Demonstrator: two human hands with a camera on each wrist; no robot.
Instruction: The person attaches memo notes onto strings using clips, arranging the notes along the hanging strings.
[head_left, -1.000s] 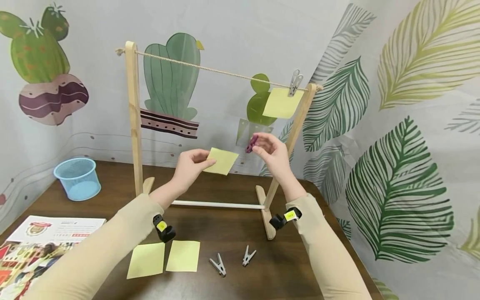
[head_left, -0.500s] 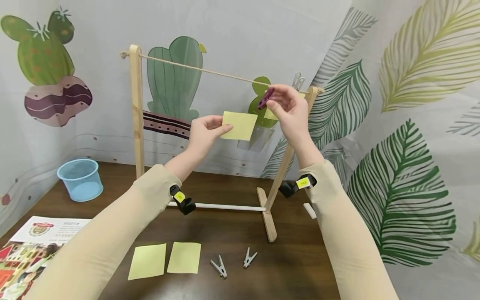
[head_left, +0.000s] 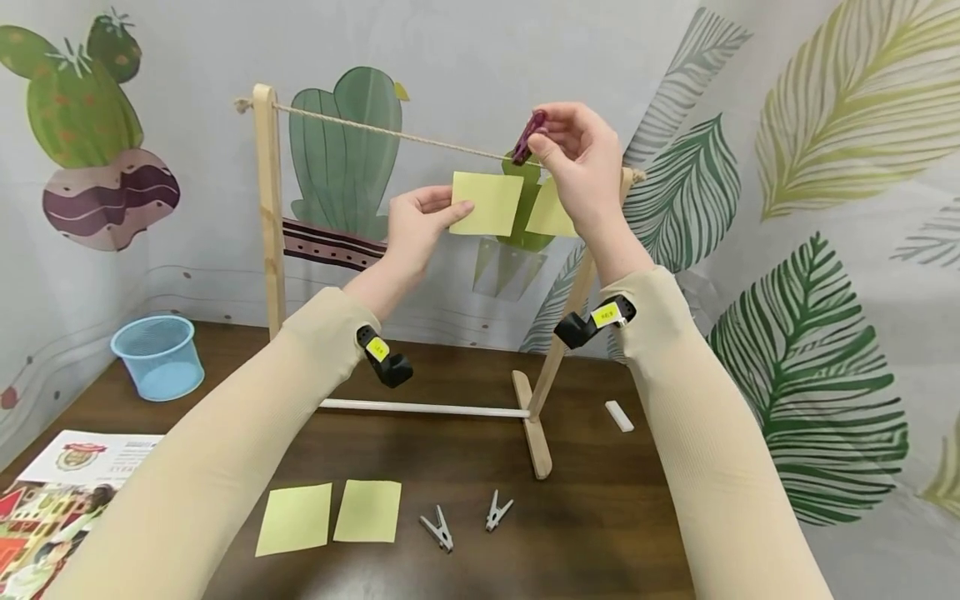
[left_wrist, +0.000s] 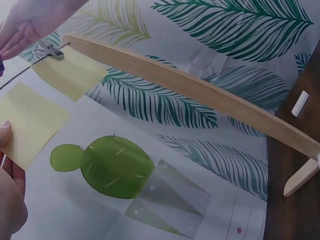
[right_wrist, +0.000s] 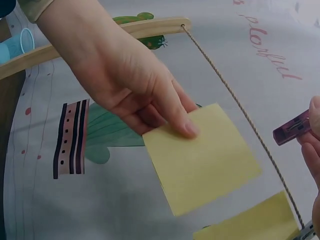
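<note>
indoor workspace | plant-print backdrop [head_left: 465,58] | brown tabletop [head_left: 585,500] | blue mesh basket [head_left: 163,367]

Held note [head_left: 486,205] in left hand [head_left: 416,231], just below rope [head_left: 375,128]. Clothespin [head_left: 529,137] in right hand [head_left: 583,162], by rope, can't tell if touching. Hung note [head_left: 551,214] behind right hand. On table [head_left: 360,577], below and left of left hand: loose notes [head_left: 293,520], basket [head_left: 160,367] farther left, leaflet [head_left: 52,537] before it. Clips [head_left: 444,540] below, between hands. Block [head_left: 619,416] below right hand.
</note>
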